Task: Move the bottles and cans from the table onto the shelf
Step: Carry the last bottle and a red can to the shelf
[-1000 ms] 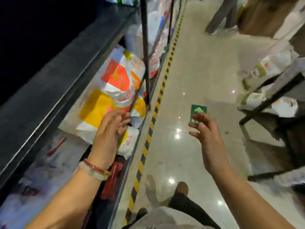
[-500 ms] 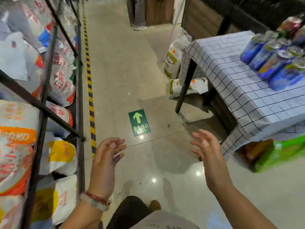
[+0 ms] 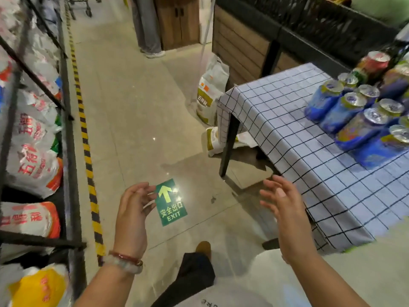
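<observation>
Several blue cans (image 3: 345, 111) stand packed together at the right on a table (image 3: 309, 173) draped in a white cloth with a black grid. A red can (image 3: 374, 63) and dark bottles sit behind them at the frame's right edge. My left hand (image 3: 132, 209) hovers over the floor, fingers loosely curved and holding nothing. Near the table's front corner floats my right hand (image 3: 283, 207), fingers spread and bare. The black metal shelf (image 3: 68, 134) runs along the left, its lower levels stuffed with sacks.
White and orange rice sacks (image 3: 33, 167) fill the shelf. A yellow-black hazard stripe (image 3: 86, 147) edges the aisle, and a green EXIT sticker (image 3: 170, 202) marks the floor. Two sacks (image 3: 210, 91) lean by the table leg. A person's legs (image 3: 148, 27) stand far down the aisle.
My view has swung from the shelf on the left toward the table, which is now nearer and fuller in frame. Both hands stay raised and hold nothing.
</observation>
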